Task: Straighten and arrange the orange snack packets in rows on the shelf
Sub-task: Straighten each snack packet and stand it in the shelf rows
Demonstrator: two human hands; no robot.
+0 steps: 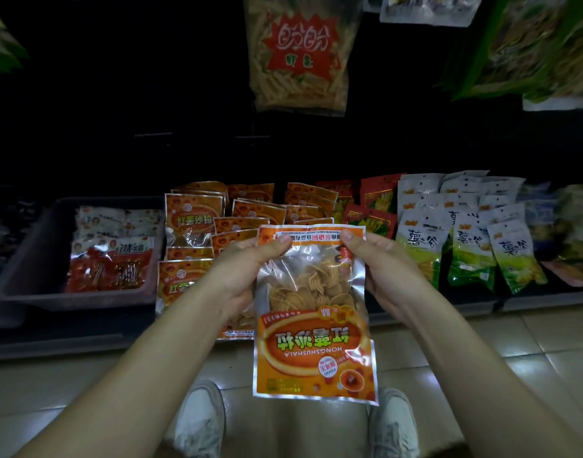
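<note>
Upside-down orange packet (313, 312) held clear of the shelf (85, 345).
Left hand (247, 269) at 10 o'clock, right hand (379, 272) at 2, both pinching its top edge. Likely best: turn label upright, flatten, seat among shelved packets (250, 213) at 12.

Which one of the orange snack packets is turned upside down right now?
The held packet, pinched at its far edge by the left hand and right hand. Its lettering reads inverted; the stacked orange packets behind it read upright.
</note>
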